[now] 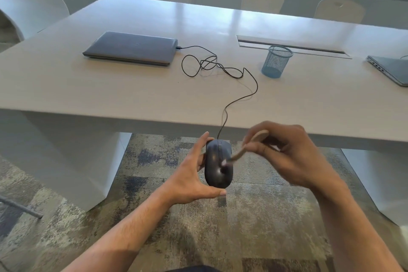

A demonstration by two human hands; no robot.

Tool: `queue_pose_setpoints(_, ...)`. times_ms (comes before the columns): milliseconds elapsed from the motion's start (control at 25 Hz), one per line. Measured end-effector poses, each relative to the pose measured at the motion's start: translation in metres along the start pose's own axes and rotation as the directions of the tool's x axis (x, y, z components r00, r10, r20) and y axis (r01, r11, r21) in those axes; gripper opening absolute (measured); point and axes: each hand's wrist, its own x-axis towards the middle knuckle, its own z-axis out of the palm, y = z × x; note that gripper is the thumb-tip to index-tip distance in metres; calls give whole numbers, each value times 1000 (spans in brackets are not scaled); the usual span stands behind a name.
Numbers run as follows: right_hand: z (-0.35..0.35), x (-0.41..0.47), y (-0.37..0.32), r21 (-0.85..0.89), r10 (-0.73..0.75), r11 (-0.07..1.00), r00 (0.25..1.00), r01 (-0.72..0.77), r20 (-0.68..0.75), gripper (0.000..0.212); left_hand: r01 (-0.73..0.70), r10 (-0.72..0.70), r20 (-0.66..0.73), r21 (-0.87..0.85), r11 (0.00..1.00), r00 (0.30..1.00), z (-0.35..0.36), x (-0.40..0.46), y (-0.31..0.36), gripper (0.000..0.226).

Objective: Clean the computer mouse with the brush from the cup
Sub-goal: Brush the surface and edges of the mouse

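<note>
The dark grey oval computer mouse [218, 162] is held in the air in front of the near edge of the long white bench [110, 86], lower than the bench top and above the mottled grey-and-beige carpet [154, 216]. The left hand [194, 174] holds it from its left side: the grip is closed on the mouse, with the thumb under its near end and the fingers along its far end and left flank. The mouse's top faces the camera.

The right hand [293, 157] is just to the right of the mouse, its grip closed around the light wooden handle of a small brush [245, 150]. The brush is blurred; its pale tip lies on the top of the mouse, near the middle. The handle slants up and to the right from the mouse into the fingers.

A thin black cable [240, 95] runs from the far end of the mouse up over the bench edge, loops loosely on the bench top, and ends at the right side of a closed grey laptop [132, 47], which lies beyond the mouse and to the left. A blue wire-mesh cup [276, 62] stands upright on the bench beyond the mouse and to the right, well apart from both hands. A second grey laptop [390, 68] lies farther right of the cup, cut off by the frame edge.
</note>
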Motion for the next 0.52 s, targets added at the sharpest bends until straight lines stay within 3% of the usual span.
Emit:
queue_pose_setpoints(80, 4, 1, 0, 15, -5, 1000, 993, 7, -116, 18, -1, 0, -20, -19, 1000, 1000, 0, 3, 3, 133)
queue_pose_setpoints(120, 8, 1, -2, 16, -33, 999, 994, 35, -105, 16, -5, 5, -25, -21, 1000, 1000, -1, 5, 5, 134)
queue_pose_setpoints(280, 2, -11, 2, 28, -58, 998, 993, 56, 102, 8, -18, 19, -71, 12, 1000, 997, -7, 7, 3, 128)
queue_pose_setpoints(440, -9, -11, 5, 107, 40, 994, 988, -24, -152, 4, -3, 3, -80, -5, 1000, 997, -11, 9, 5, 123)
queue_pose_setpoints(520, 6, -8, 0, 194, 44, 981, 982, -8, -184, 10, -8, 8, -80, 3, 1000, 997, -10, 10, 6, 124)
